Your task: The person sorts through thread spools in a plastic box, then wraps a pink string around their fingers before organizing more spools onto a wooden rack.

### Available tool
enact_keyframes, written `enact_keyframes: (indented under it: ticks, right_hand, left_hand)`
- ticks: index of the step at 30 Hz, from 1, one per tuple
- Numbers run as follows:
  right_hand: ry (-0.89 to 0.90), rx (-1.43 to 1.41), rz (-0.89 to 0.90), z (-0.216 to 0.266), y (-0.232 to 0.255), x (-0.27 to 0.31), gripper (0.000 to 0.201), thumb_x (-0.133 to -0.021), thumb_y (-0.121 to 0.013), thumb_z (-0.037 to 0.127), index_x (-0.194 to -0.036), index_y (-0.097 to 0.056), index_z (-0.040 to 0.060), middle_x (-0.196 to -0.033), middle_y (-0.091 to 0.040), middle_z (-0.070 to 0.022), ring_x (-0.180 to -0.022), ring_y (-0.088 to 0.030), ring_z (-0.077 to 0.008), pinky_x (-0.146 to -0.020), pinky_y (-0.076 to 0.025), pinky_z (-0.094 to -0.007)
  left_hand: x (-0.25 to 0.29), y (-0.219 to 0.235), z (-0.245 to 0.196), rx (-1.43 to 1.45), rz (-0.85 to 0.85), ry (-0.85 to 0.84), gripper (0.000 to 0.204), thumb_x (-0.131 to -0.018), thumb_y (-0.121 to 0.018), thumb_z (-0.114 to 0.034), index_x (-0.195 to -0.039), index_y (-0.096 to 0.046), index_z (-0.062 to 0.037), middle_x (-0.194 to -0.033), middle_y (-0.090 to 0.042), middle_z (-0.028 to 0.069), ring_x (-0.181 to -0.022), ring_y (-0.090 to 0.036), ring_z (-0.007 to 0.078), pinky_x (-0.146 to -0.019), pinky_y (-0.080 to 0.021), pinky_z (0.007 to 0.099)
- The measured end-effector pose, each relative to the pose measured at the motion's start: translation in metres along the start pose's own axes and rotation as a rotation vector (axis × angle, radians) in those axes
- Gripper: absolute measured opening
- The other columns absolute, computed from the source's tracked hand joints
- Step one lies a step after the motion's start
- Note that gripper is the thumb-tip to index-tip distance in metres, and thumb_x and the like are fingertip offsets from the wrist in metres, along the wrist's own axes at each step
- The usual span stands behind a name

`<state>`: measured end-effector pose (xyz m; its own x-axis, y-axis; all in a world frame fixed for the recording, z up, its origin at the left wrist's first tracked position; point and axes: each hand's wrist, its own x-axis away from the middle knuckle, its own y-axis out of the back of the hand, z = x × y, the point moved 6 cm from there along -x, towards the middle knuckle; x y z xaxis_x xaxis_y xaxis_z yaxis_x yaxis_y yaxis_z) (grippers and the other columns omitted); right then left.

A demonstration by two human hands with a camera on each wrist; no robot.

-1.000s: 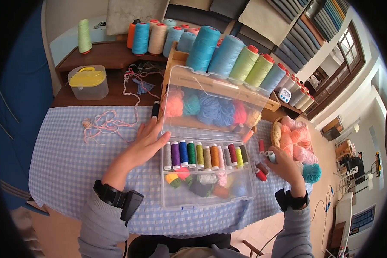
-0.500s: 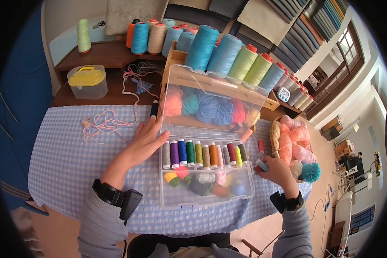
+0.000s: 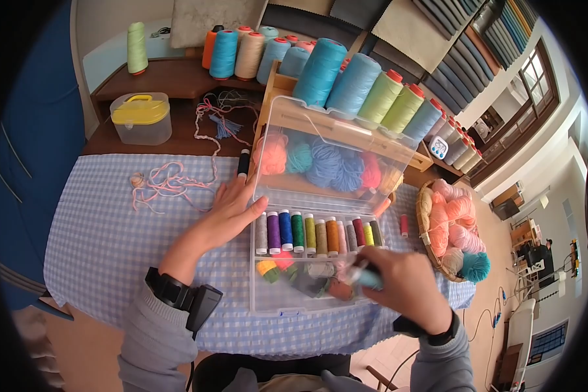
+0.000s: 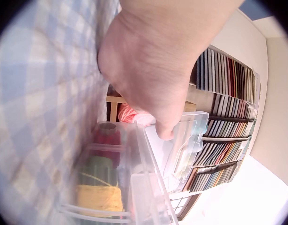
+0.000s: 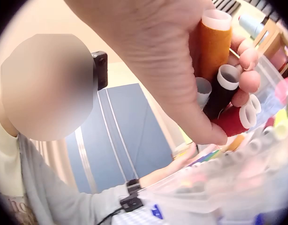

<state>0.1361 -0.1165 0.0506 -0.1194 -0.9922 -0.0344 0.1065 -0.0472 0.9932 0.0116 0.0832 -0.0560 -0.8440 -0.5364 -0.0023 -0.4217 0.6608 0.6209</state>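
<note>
A clear plastic box [image 3: 262, 307] stands on the cloth with its clear lid [image 3: 398, 147] raised. A row of thread spools [image 3: 297, 232] in many colours fills its rear compartment; small yarn bundles [image 3: 268, 270] lie in the front one. My left hand [image 3: 227, 219] rests beside the box's left side, fingers extended, thumb at the hinge edge. Over the box's front right, my right hand [image 3: 408, 284] grips several spools together. The right wrist view shows an orange spool [image 5: 215, 51], a dark spool [image 5: 221, 93] and a red spool [image 5: 233, 123] between its thumb and fingers.
A pinkish-red spool [image 3: 404, 225] stands right of the box, near a wicker basket [image 3: 426, 225] of yarn skeins. A black spool [image 3: 244, 163] is beyond my left hand. Braided yarn [image 3: 166, 183] lies at left; large thread cones [image 3: 320, 72] stand behind the lid.
My right hand gathered up the red and brown spools from the cloth by the basket, then moved left over the box's front. The left hand stays beside the box.
</note>
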Motion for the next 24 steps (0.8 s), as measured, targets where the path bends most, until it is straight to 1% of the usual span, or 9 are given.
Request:
enact_keyframes:
  ticks: [3, 5, 10, 12, 15, 17, 18, 21, 24]
  right_hand:
    - [0.205, -0.037, 0.129, 0.036, -0.017, -0.011, 0.040, -0.064, -0.070, 0.017, -0.097, -0.049, 0.0084, -0.074, -0.058, -0.0063, -0.063, -0.060, -0.0268, -0.051, -0.046, -0.0349]
    - [0.403, -0.026, 0.043, 0.058, -0.021, -0.020, 0.033, -0.068, -0.064, 0.011, -0.096, -0.048, 0.0062, -0.074, -0.057, -0.0063, -0.060, -0.060, -0.0265, -0.049, -0.046, -0.0338]
    - [0.474, 0.061, 0.097, 0.081, -0.040, -0.039, 0.034, -0.071, -0.057, 0.004, -0.104, -0.050, 0.0071, -0.081, -0.056, -0.0058, -0.061, -0.060, -0.0228, -0.049, -0.047, -0.0317]
    - [0.475, 0.113, 0.170, 0.083, -0.046, -0.042, 0.041, -0.070, -0.056, 0.002, -0.110, -0.051, 0.0098, -0.086, -0.056, -0.0051, -0.065, -0.060, -0.0216, -0.051, -0.048, -0.0320]
    - [0.550, 0.141, 0.166, 0.085, -0.047, -0.043, 0.038, -0.072, -0.052, 0.003, -0.109, -0.053, 0.0105, -0.083, -0.054, -0.0036, -0.065, -0.060, -0.0192, -0.050, -0.048, -0.0296]
    - [0.687, 0.059, 0.097, 0.092, -0.040, -0.039, 0.021, -0.072, -0.053, 0.005, -0.093, -0.052, 0.0052, -0.075, -0.049, -0.0059, -0.058, -0.059, -0.0162, -0.045, -0.046, -0.0289]
    - [0.688, 0.059, 0.097, 0.092, -0.039, -0.040, 0.021, -0.072, -0.053, 0.005, -0.093, -0.052, 0.0052, -0.075, -0.049, -0.0059, -0.058, -0.059, -0.0162, -0.045, -0.046, -0.0289]
    - [0.718, 0.049, 0.107, 0.095, -0.034, -0.037, 0.023, -0.073, -0.052, 0.005, -0.096, -0.053, 0.0062, -0.080, -0.050, -0.0059, -0.060, -0.059, -0.0161, -0.045, -0.047, -0.0281]
    - [0.683, 0.060, 0.148, 0.092, -0.036, -0.036, 0.041, -0.069, -0.054, 0.001, -0.109, -0.054, 0.0126, -0.085, -0.053, -0.0026, -0.067, -0.060, -0.0169, -0.048, -0.047, -0.0277]
  left_hand:
    - [0.000, 0.001, -0.002, 0.003, -0.008, -0.035, 0.072, -0.090, -0.023, -0.055, -0.139, -0.006, -0.0050, -0.142, -0.009, 0.0262, -0.134, -0.001, 0.0335, -0.108, 0.000, 0.0391]
    - [0.000, 0.002, -0.004, -0.004, -0.011, -0.030, 0.072, -0.090, -0.023, -0.055, -0.139, -0.006, -0.0048, -0.142, -0.010, 0.0256, -0.134, -0.001, 0.0335, -0.108, 0.000, 0.0396]
    - [-0.001, 0.002, -0.003, -0.025, -0.037, -0.033, 0.072, -0.089, -0.025, -0.054, -0.140, -0.005, -0.0058, -0.141, -0.013, 0.0241, -0.134, -0.004, 0.0346, -0.108, -0.002, 0.0422]
    - [-0.001, 0.002, -0.004, -0.046, 0.005, -0.021, 0.067, -0.091, -0.024, -0.050, -0.140, -0.005, -0.0086, -0.143, -0.003, 0.0237, -0.134, 0.004, 0.0315, -0.108, 0.000, 0.0384]
    - [-0.002, 0.000, -0.001, -0.040, -0.011, -0.039, 0.068, -0.091, -0.023, -0.052, -0.140, -0.004, -0.0089, -0.143, -0.003, 0.0244, -0.134, 0.005, 0.0316, -0.108, 0.000, 0.0386]
    - [-0.002, 0.000, 0.000, -0.047, -0.010, -0.028, 0.068, -0.091, -0.022, -0.053, -0.140, -0.003, -0.0097, -0.143, -0.002, 0.0246, -0.134, 0.005, 0.0316, -0.108, 0.001, 0.0387]
    - [-0.002, 0.000, 0.000, -0.055, -0.006, -0.018, 0.069, -0.091, -0.021, -0.054, -0.140, -0.002, -0.0105, -0.143, -0.002, 0.0248, -0.134, 0.006, 0.0316, -0.108, 0.001, 0.0387]
    - [-0.002, -0.001, 0.001, -0.044, -0.014, -0.031, 0.069, -0.090, -0.020, -0.055, -0.140, 0.000, -0.0117, -0.143, -0.002, 0.0249, -0.134, 0.006, 0.0315, -0.108, 0.001, 0.0386]
    - [-0.003, -0.002, 0.003, -0.035, -0.011, -0.033, 0.070, -0.090, -0.020, -0.055, -0.140, 0.001, -0.0120, -0.143, -0.002, 0.0249, -0.134, 0.006, 0.0314, -0.108, 0.002, 0.0384]
